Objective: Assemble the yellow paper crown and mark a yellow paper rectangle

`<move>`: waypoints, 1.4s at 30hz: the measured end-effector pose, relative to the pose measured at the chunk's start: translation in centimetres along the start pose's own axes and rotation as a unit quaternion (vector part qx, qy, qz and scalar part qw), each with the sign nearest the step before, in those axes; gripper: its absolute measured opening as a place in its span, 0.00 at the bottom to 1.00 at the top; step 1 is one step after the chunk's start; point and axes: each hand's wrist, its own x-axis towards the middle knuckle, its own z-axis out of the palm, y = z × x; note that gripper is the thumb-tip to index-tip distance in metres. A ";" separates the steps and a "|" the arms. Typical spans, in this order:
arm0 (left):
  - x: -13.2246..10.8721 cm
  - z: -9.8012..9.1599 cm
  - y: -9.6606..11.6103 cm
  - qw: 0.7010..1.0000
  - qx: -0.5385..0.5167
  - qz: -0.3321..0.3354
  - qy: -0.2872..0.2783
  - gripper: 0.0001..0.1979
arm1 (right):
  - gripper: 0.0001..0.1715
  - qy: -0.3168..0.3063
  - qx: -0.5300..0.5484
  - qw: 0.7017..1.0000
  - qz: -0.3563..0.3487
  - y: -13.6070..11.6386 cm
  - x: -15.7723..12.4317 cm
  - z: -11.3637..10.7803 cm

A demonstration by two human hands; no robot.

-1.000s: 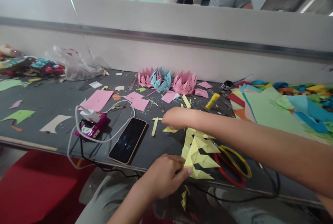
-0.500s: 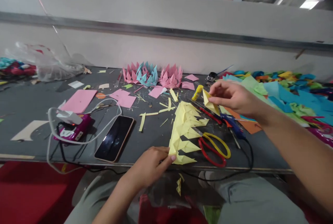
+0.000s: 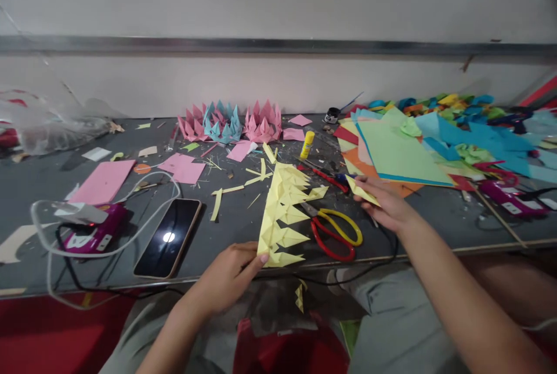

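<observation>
A strip of folded yellow paper points [image 3: 275, 206] lies near the table's front edge, its points facing right. My left hand [image 3: 235, 272] pinches the strip's near end, thumb on top. In my right hand [image 3: 383, 203] is a single folded yellow paper piece [image 3: 362, 189], gripped between thumb and fingers above the table. Scissors with one red and one yellow handle [image 3: 337, 235] lie just right of the strip. A yellow glue stick [image 3: 307, 145] stands upright beyond the strip's far end. My right hand is close to a dark tool with a blue part, mostly hidden.
Pink and blue paper crowns [image 3: 221, 123] stand by the wall. A phone [image 3: 169, 238] and a purple power strip [image 3: 96, 228] with cables lie left. Coloured paper sheets [image 3: 402, 148] are stacked at right. Yellow scraps [image 3: 228, 189] and pink paper [image 3: 185, 168] are scattered about.
My right hand has moved down and away from the glue stick, still holding the yellow piece. The left hand keeps its hold on the strip. The view has swung to the right.
</observation>
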 end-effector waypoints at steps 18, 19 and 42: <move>0.4 -0.3 -0.4 0.999 0.012 -0.047 0.005 0.24 | 0.18 -0.117 0.055 0.992 0.012 1.9 0.0 2.2; 0.4 -0.3 -0.5 0.999 0.015 -0.049 0.010 0.24 | 0.19 -0.116 0.045 0.992 0.004 1.9 -0.1 2.2; 0.4 -0.2 -0.4 0.999 0.019 -0.049 0.012 0.23 | 0.15 -0.169 -0.119 0.978 0.009 3.7 -1.4 3.8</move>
